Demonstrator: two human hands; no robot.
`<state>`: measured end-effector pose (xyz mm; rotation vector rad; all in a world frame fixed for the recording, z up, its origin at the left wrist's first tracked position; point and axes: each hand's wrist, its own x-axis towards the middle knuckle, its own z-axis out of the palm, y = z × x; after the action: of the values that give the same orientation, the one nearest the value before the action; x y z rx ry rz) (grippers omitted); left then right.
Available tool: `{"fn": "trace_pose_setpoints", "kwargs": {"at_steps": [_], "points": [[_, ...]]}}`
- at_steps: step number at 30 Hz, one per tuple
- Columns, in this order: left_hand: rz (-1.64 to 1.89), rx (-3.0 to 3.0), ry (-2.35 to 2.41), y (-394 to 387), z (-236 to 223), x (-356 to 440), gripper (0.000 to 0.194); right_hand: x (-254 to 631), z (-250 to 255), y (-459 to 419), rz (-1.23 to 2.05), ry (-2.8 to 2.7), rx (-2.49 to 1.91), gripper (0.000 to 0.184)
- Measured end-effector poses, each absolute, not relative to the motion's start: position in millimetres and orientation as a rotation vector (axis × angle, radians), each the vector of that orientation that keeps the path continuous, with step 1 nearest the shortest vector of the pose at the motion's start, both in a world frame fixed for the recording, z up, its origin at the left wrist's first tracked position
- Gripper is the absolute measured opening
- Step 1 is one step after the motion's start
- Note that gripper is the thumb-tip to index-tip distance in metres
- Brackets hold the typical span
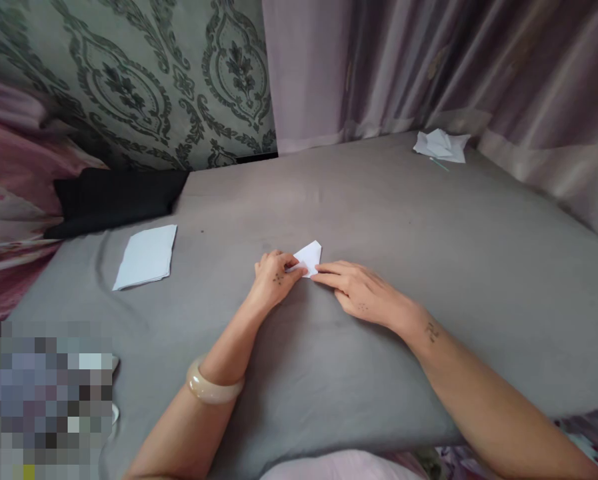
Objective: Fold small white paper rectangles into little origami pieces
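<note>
A small piece of folded white paper (309, 254), with a pointed top, lies on the grey cloth surface in front of me. My left hand (275, 275) is closed on its left side, with thumb and fingers over the lower left part. From the right, my right hand (361, 288) reaches in palm down. Its fingers are stretched out, and the tips touch the paper's lower right edge. Part of the paper is hidden under the left fingers. A pale bangle (213, 383) circles my left forearm.
A stack of white paper sheets (147, 257) lies to the left, before a folded black cloth (121, 197). At the far right are folded white papers (441, 145) and a thin greenish stick (439, 164). Curtains (393, 63) and a patterned wall (179, 73) border the back.
</note>
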<state>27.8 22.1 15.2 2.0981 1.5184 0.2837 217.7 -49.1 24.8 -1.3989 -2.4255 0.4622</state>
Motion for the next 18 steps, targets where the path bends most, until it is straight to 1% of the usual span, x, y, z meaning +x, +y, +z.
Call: {"fn": "trace_pose_setpoints", "kwargs": {"at_steps": [11, 18], "points": [[0.245, 2.072, 1.553, 25, 16, 30, 0.02, 216, 22, -55, 0.279, -2.52, -1.398, 0.052], [0.304, 2.114, 1.624, 22, 9, 28, 0.024, 207, 25, -58, 0.194, -2.572, -1.48, 0.051]]}}
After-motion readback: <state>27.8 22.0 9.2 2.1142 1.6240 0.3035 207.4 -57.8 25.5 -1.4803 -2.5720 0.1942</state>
